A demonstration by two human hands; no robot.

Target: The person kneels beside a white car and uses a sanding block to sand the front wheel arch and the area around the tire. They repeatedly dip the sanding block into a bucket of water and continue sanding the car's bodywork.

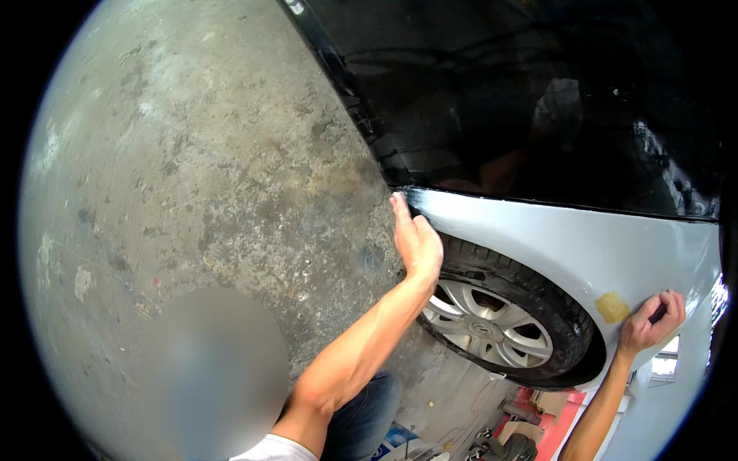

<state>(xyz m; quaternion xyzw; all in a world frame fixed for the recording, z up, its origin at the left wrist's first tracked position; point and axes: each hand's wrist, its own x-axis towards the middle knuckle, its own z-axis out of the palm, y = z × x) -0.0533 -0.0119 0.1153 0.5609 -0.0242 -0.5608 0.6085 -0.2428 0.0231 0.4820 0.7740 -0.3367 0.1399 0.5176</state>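
Left hand (419, 247), mid-frame, is straight-fingered and ungripping at the tip of the silver car fender (530, 230), right of centre; right hand (649, 326), lower right, curls beside a yellow patch (613, 307), grip hard to tell.

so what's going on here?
Someone is beside a car with bare hands at its pale fender. The left hand reaches, fingers extended, to the fender's narrow end, by the black panel. The right hand, fingers curled, is at the fender beside a yellowish square; whether it grips anything is unclear. The wheel is in place under the arch.
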